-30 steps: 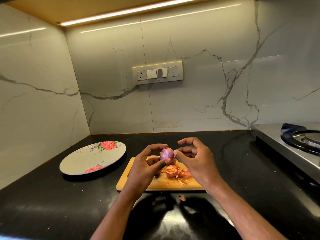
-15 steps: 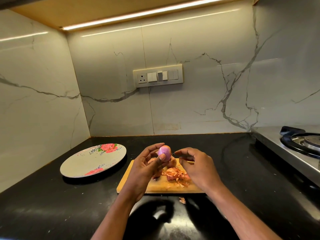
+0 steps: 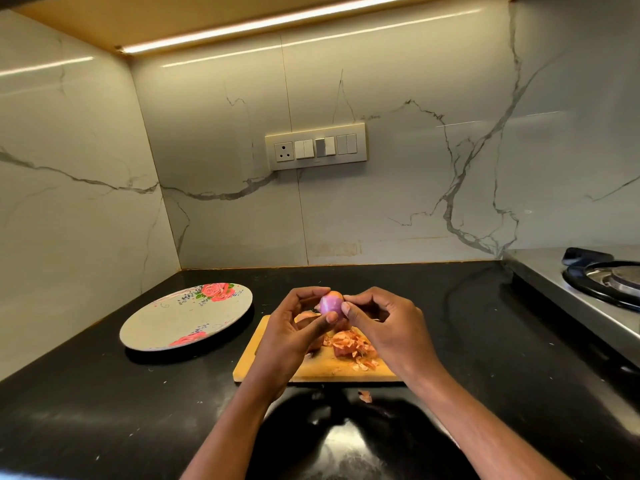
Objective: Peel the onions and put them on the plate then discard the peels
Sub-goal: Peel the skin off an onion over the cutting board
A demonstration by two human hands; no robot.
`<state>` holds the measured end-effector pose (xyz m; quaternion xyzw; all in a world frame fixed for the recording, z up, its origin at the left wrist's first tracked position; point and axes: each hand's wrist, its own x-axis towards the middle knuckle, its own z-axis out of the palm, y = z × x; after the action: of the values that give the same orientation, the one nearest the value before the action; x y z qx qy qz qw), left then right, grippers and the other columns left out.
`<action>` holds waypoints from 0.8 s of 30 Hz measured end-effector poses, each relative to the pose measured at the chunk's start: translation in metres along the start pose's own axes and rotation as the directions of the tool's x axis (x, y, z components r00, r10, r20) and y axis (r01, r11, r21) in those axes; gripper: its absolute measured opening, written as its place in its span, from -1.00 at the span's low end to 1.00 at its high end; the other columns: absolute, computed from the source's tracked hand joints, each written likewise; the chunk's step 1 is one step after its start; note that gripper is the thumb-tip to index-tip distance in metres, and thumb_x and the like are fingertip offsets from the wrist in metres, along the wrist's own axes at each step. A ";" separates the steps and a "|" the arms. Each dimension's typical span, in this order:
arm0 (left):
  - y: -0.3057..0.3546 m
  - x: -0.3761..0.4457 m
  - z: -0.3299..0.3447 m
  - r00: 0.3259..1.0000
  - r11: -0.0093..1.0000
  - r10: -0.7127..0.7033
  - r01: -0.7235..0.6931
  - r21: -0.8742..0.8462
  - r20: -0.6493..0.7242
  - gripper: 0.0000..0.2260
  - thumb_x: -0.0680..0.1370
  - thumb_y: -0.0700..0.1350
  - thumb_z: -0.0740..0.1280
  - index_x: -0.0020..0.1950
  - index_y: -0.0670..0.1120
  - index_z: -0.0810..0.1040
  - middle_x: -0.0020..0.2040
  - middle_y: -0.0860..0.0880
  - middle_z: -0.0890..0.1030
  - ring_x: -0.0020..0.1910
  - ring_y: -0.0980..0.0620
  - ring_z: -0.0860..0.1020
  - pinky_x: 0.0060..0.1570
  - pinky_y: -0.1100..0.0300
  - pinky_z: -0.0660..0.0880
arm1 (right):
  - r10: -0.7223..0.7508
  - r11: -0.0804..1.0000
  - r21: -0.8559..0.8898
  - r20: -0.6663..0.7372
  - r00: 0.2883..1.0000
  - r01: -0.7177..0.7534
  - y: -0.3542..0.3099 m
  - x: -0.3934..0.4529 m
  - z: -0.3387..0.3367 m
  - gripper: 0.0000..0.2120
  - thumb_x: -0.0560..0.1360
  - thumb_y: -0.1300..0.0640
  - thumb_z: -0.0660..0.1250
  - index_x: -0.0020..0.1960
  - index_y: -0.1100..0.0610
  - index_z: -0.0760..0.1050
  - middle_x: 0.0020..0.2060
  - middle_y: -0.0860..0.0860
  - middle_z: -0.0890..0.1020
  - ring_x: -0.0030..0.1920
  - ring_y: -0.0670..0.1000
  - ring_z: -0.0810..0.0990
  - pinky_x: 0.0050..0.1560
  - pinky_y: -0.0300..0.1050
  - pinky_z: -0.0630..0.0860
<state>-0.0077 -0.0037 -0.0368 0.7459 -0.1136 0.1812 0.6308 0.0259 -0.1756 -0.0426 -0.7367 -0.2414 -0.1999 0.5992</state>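
**Onion held over the board**

While the left hand (image 3: 294, 327) curls thumb and fingers round a small, glossy purple onion (image 3: 330, 304), the right hand (image 3: 384, 323) pinches its upper edge with bent fingertips. Both hover above a pale wooden cutting board (image 3: 266, 362), a rounded rectangle strewn with papery orange peels (image 3: 349, 344). One flake (image 3: 364, 396) lies on the polished black counter (image 3: 104, 410) at six o'clock. At nine o'clock sits a round, matte rose-patterned plate (image 3: 173, 323), holding nothing.

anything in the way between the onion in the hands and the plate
Nothing visible. The onion, held by the left hand and right hand, has only bare black counter between it and the plate.
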 end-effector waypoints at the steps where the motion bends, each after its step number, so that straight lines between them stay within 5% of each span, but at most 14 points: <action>1: 0.000 0.000 0.000 1.000 1.000 0.002 -0.002 0.003 0.000 -0.60 0.45 -0.05 0.47 0.26 0.02 0.53 0.19 0.09 0.60 0.10 0.28 0.61 -0.13 0.36 0.57 | 0.005 1.000 0.010 0.003 1.000 -0.005 0.000 0.000 0.000 -0.90 0.50 0.01 0.48 -0.02 0.00 0.70 -0.20 -0.14 0.72 -0.08 -0.17 0.67 -0.09 -0.34 0.56; 15: -0.004 0.002 -0.002 0.998 0.994 -0.057 0.059 -0.093 0.028 -0.60 0.44 -0.04 0.48 0.27 0.00 0.56 0.13 0.12 0.65 0.17 0.02 0.64 0.16 -0.01 0.61 | 0.052 0.994 0.093 0.003 0.999 -0.052 -0.001 0.000 0.000 -0.97 0.52 0.12 0.48 -0.05 0.04 0.69 -0.22 -0.12 0.72 -0.16 -0.13 0.71 -0.09 -0.20 0.65; 20: -0.004 0.001 -0.002 0.998 0.992 -0.051 0.054 -0.118 0.025 -0.61 0.46 -0.07 0.48 0.27 -0.01 0.56 0.12 0.10 0.65 0.17 0.00 0.64 0.12 0.04 0.61 | 0.054 0.989 0.134 0.050 0.997 -0.060 -0.005 0.000 -0.002 -0.83 0.49 -0.01 0.47 0.02 0.06 0.68 -0.16 -0.08 0.73 -0.12 -0.09 0.73 0.00 -0.04 0.68; 24: -0.001 0.001 -0.001 0.999 0.996 -0.028 0.029 -0.079 0.019 -0.62 0.46 -0.08 0.46 0.27 -0.01 0.54 0.11 0.13 0.65 0.12 0.15 0.64 -0.03 0.23 0.61 | 0.053 0.989 0.132 0.049 0.997 -0.059 -0.006 -0.001 -0.001 -0.80 0.48 -0.03 0.48 0.02 0.07 0.68 -0.16 -0.08 0.74 -0.12 -0.11 0.72 -0.02 -0.12 0.66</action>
<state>-0.0070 -0.0026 -0.0372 0.7233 -0.1156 0.1609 0.6615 0.0217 -0.1756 -0.0387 -0.7058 -0.2469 -0.1495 0.6470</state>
